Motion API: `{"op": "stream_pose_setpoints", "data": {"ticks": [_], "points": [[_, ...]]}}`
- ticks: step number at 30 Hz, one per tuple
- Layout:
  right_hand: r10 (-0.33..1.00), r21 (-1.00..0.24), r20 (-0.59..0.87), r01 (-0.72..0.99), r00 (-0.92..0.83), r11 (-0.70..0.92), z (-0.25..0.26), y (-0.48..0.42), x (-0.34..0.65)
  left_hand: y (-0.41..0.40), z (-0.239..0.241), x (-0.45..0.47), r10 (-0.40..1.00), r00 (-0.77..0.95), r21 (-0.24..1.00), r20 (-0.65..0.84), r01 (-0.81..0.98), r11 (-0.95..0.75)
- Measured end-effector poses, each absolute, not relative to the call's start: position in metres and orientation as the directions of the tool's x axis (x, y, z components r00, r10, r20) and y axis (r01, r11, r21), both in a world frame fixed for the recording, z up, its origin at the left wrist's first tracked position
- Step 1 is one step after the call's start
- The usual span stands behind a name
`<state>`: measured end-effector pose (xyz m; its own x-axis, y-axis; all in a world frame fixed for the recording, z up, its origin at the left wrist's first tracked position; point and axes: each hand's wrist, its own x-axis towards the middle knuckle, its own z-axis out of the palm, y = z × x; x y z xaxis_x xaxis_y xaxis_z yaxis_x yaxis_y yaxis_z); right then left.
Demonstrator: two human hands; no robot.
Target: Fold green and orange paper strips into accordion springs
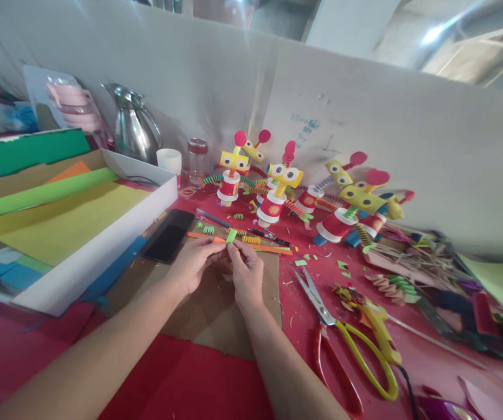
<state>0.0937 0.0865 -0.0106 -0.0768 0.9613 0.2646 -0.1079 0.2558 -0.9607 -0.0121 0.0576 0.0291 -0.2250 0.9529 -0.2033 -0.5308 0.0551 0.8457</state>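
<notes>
Fingers: L hand (194, 263) & R hand (248, 273) closed in thumb-and-finger pinches, tips nearly meeting, on green paper strip (231, 234)
Green strip: just past fingertips, at their far side; visible end's long axis points up/away, slight R tilt; R fingertips nearer
Orange strip (273, 249): beyond R fingers, running crosswise
Under hands: brown cardboard (216, 318) on red tabletop (293, 303)
L side: phone (168, 235), then white box (142, 224)
R side: scissors (319, 303), glue gun (381, 335)
Far side: paper-cup figures (272, 208) nr grey wall (216, 76)

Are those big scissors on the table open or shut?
Partly open: the scissors lie with their blades parted in a narrow V and their handles spread.
</notes>
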Motion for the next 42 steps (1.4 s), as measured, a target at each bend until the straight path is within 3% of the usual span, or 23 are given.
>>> {"op": "stream_pose_setpoints", "data": {"ticks": [6, 23, 34, 39, 42], "points": [[0.98, -0.946, 0.161, -0.302, -0.113, 0.121, -0.009, 0.084, 0.09, 0.059, 0.023, -0.017, 0.951, -0.262, 0.928, -0.163, -0.367, 0.058], [0.987, -0.891, 0.081, -0.455, -0.137, 0.009, -0.005, 0.084, 0.089, 0.058, 0.021, -0.019, 0.94, -0.319, 0.971, -0.117, -0.236, 0.04], [0.987, -0.868, 0.055, -0.495, -0.154, -0.028, -0.004, 0.085, 0.09, 0.058, 0.025, -0.017, 0.951, -0.277, 0.947, -0.138, -0.317, 0.045], [0.995, -0.86, 0.02, -0.509, -0.099, -0.033, -0.003, 0.089, 0.09, 0.063, 0.022, -0.023, 0.939, -0.187, 0.807, -0.289, -0.574, 0.135], [0.994, -0.852, 0.009, -0.521, -0.107, -0.048, -0.003, 0.091, 0.091, 0.065, 0.015, -0.025, 0.941, -0.159, 0.782, -0.299, -0.606, 0.147]]}}
